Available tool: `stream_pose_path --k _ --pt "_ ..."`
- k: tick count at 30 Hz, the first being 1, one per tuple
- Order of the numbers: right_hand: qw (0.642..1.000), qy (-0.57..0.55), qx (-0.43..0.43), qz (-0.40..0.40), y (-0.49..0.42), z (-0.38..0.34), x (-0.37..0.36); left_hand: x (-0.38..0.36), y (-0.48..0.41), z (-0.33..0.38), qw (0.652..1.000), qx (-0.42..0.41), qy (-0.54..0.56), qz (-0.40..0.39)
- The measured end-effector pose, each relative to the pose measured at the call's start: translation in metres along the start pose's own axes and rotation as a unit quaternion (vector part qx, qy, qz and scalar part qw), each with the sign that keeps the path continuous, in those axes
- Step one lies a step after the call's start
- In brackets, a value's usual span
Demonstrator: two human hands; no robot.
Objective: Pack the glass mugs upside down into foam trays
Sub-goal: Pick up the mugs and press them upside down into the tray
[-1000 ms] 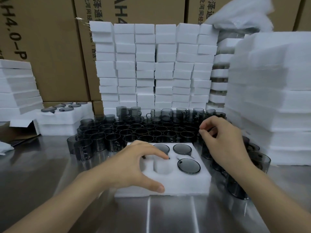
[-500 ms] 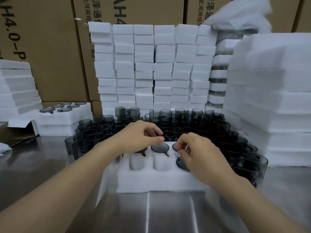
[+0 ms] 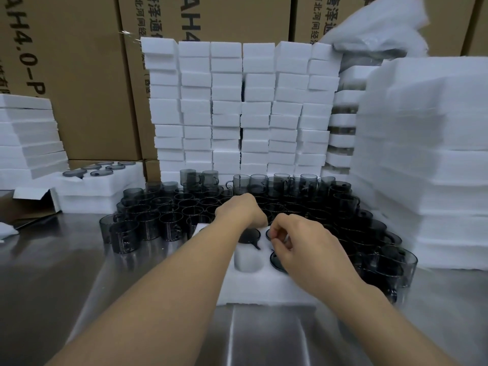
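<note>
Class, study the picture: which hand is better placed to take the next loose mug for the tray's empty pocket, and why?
Left, probably. The left hand reaches over the loose mugs behind the foam tray; the right hand sits over packed mugs, beside the empty pocket.

"AH4.0-P" on the left cardboard box (image 3: 79, 83)

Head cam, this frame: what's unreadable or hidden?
Left hand: head view, fingertips hidden behind its own knuckles; grip unknown.
Right hand: head view, curled fingers cover whatever they touch.
Foam tray left pockets: head view, covered by the left forearm.
Carton print: head view, cut by the top edge.
</note>
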State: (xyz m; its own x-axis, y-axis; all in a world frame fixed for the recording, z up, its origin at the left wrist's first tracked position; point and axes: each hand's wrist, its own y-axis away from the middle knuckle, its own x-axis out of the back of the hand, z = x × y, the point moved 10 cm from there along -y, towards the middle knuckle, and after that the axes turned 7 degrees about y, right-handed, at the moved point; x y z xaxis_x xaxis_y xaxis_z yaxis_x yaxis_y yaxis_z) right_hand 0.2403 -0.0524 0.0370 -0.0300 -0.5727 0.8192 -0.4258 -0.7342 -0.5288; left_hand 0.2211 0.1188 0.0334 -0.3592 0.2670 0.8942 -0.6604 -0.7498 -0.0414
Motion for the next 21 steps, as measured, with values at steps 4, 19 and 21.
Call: stream_pose_path --k 4,19,21 --pt "1.000 0.009 0.006 0.000 0.000 -0.003 0.002 0.011 0.002 0.017 0.997 -0.033 -0.054 0.036" --pt "0.999 0.035 -0.009 -0.002 0.004 -0.007 0.008 0.053 0.054 -0.024 0.660 -0.088 0.746 -0.018" --pt "0.999 0.036 -0.010 0.007 0.005 -0.006 0.008 0.036 0.059 -0.027 0.558 -0.069 0.825 -0.054"
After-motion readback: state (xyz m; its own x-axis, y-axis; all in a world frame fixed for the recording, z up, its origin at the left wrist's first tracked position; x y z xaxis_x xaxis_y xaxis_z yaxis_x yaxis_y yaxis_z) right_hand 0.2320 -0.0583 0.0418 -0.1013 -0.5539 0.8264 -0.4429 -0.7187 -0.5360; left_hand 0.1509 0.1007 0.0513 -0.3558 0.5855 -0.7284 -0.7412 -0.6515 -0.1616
